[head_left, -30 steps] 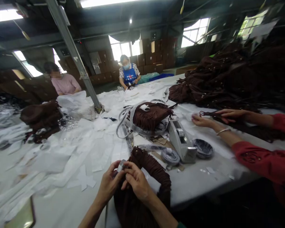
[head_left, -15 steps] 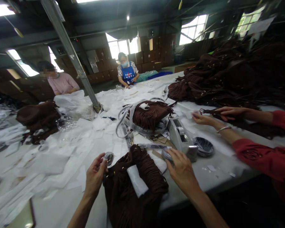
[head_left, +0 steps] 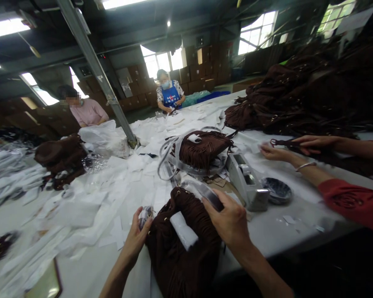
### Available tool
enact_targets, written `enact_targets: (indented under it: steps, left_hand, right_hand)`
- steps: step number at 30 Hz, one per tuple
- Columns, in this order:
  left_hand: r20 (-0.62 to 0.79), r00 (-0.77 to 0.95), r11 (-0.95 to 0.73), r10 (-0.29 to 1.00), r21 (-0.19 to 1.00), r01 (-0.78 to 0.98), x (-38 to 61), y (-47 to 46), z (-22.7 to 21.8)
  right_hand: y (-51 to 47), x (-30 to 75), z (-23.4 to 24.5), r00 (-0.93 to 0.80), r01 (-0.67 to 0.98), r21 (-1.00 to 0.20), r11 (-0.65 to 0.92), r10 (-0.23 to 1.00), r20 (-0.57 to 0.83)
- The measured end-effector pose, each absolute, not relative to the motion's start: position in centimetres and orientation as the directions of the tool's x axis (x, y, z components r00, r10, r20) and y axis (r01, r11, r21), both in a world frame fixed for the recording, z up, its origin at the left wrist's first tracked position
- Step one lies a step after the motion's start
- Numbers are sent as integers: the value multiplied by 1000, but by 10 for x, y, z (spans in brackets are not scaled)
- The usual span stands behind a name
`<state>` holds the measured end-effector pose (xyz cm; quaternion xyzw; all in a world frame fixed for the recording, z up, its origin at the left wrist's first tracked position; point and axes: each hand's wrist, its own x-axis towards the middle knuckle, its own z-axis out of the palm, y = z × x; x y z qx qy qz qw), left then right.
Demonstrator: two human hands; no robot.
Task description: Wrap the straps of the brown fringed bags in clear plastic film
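A dark brown fringed bag (head_left: 202,248) lies at the table's near edge, with a white wrapped bundle (head_left: 184,231) on its front. At the bag's upper left, my left hand (head_left: 138,231) pinches a small piece wrapped in clear plastic (head_left: 146,215); what is inside is hard to make out. My right hand (head_left: 231,217) is closed on a grey plastic-wrapped strap (head_left: 209,194), which arcs over the bag's upper right. Behind lies a second brown fringed bag (head_left: 202,151), with wrapped straps looped around it.
A grey tape dispenser (head_left: 247,182) stands right of my right hand, beside a dark plastic-wrapped coil (head_left: 276,190). A co-worker's red-sleeved arms (head_left: 345,198) work at the right below a heap of brown bags (head_left: 298,99). White sheets (head_left: 81,215) and a metal post (head_left: 99,74) are leftward.
My right hand has closed on the wrapped strap and lifted it, drawing it slightly left over the bag. My left hand still holds the wrapped piece. The view has shifted a little.
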<state>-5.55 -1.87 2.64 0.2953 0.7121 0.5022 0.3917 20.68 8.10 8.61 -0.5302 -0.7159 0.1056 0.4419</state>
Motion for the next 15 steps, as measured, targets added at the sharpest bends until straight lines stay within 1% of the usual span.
enact_targets:
  steps: [2, 4, 5, 6, 8, 9, 10, 12, 14, 15]
  left_hand:
    - [-329, -422, 292, 845, 944, -150, -52, -26, 35]
    - [-353, -336, 285, 873, 929, -235, -50, -32, 43]
    - [-357, -311, 298, 881, 929, -220, -50, -34, 46]
    - [-356, -302, 317, 884, 933, -173, -49, -35, 47]
    - [-342, -322, 350, 883, 936, -36, -51, -34, 48]
    - [-330, -339, 362, 881, 932, 33, -52, -32, 46]
    - [-315, -351, 368, 881, 925, 94, -52, -29, 45]
    - [-280, -349, 361, 894, 913, 193, -54, -21, 42]
    - [-241, -336, 338, 911, 902, 270, -55, -13, 40]
    - [-223, -332, 323, 917, 902, 285, -56, -9, 39]
  right_hand:
    - [61, 171, 88, -83, 618, -638, 459, 845, 528]
    - [38, 136, 73, -256, 570, -583, 578, 800, 543]
    - [27, 120, 61, -379, 517, -548, 658, 750, 542]
    - [17, 108, 49, -517, 451, -498, 740, 672, 531]
    - [1, 92, 30, -627, 405, -415, 815, 577, 523]
    - [-4, 91, 26, -662, 378, -411, 829, 553, 506]
    - [-6, 93, 25, -682, 350, -430, 832, 541, 492]
    - [-1, 108, 33, -710, 251, -504, 826, 511, 485]
    - [14, 136, 45, -660, 194, -544, 816, 519, 544]
    - [24, 154, 49, -597, 207, -546, 812, 546, 587]
